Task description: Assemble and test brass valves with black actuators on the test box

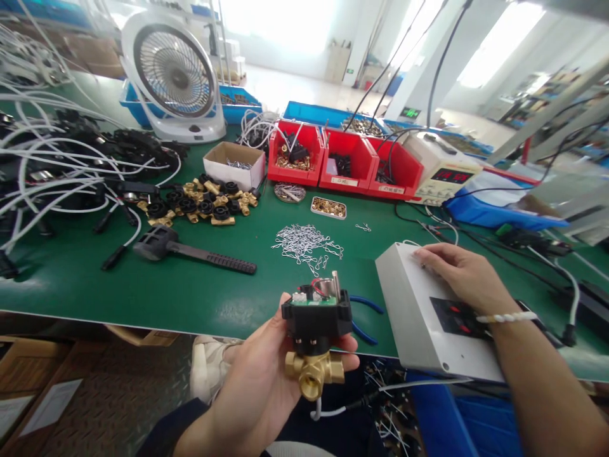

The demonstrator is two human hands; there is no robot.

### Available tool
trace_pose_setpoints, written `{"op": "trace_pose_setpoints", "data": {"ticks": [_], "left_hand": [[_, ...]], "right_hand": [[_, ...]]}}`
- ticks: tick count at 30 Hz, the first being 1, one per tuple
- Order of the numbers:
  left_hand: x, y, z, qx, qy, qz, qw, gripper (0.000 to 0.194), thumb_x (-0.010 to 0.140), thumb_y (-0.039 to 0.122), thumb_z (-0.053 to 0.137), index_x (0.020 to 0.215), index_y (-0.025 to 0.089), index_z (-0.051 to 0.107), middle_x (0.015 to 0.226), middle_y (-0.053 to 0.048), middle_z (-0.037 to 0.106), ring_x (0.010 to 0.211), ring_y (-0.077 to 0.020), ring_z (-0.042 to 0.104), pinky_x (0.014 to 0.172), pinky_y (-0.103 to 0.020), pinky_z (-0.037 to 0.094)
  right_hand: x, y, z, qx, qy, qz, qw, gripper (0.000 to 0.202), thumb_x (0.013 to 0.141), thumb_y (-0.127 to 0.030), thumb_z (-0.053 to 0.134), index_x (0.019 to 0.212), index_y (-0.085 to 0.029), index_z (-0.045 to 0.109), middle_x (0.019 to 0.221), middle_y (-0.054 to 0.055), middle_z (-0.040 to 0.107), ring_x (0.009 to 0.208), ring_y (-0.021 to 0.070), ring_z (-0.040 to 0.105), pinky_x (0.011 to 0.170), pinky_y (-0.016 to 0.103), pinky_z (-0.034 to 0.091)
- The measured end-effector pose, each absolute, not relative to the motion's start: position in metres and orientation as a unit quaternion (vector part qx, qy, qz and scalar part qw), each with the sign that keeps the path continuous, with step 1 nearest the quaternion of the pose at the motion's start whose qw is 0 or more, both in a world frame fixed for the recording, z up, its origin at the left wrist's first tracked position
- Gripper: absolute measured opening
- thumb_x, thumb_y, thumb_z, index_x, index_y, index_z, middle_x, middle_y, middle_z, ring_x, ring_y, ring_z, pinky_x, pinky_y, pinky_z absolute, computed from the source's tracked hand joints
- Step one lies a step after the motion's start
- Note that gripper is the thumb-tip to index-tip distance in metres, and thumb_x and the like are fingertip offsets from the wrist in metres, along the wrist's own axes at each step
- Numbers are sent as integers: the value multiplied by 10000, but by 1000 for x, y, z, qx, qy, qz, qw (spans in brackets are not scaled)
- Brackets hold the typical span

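My left hand (266, 374) holds up a motorised valve, its brass three-way body (311, 374) below and its black actuator housing (316, 324) on top. The housing is uncovered, with a green circuit board, red wires and a metal motor showing. A white cable (328, 412) hangs from the valve and runs right. My right hand (457, 273) rests on a grey control box (409, 304), thumb and forefinger closed around a small metal stub that looks like a toggle switch. Blue-handled pliers (366, 303) lie partly hidden behind the valve.
Silver spring clips (302, 243) lie mid-bench. A black mallet (190, 249), brass valve bodies (219, 203) and white-cabled units (61, 171) are at left. Behind stand a fan (176, 76), a white carton (233, 166), red bins (345, 181) and a power supply (438, 168).
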State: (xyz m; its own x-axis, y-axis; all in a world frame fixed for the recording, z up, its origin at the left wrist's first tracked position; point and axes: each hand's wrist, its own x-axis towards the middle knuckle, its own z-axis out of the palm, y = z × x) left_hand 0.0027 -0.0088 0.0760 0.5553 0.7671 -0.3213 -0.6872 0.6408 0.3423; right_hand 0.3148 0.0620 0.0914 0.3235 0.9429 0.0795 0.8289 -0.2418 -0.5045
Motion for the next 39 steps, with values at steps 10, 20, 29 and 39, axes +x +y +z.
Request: {"op": "trace_pose_setpoints", "data": {"ticks": [10, 20, 29, 39], "left_hand": [[3, -10, 78, 97, 238, 395, 882, 245, 857, 325, 667, 908, 108, 769, 814, -108, 789, 750, -210, 754, 751, -285, 606], [2, -11, 72, 98, 205, 400, 888, 465, 975, 492, 486, 981, 112, 754, 862, -114, 785, 793, -203, 750, 794, -297, 586], [1, -5, 83, 132, 196, 444, 864, 312, 1009, 328, 478, 1178, 149, 670, 1133, -131, 733, 980, -205, 710, 871, -301, 551], [-6, 6, 70, 201, 240, 486, 816, 320, 856, 295, 730, 1123, 130, 670, 1006, -112, 731, 818, -187, 693, 717, -268, 552]], "right_hand": [[313, 61, 93, -784, -565, 115, 232, 717, 597, -830, 504, 794, -165, 687, 658, 58, 629, 560, 175, 467, 575, 327, 359], [311, 61, 95, -787, -560, 116, 231, 694, 583, -798, 501, 813, -171, 690, 726, 84, 678, 616, 209, 527, 615, 346, 396], [316, 66, 96, -796, -547, 115, 231, 548, 528, -720, 506, 716, -237, 685, 703, 61, 702, 647, 267, 593, 633, 375, 437], [318, 69, 96, -793, -551, 118, 232, 437, 531, -644, 542, 694, -268, 694, 714, 65, 715, 683, 311, 620, 675, 422, 447]]}}
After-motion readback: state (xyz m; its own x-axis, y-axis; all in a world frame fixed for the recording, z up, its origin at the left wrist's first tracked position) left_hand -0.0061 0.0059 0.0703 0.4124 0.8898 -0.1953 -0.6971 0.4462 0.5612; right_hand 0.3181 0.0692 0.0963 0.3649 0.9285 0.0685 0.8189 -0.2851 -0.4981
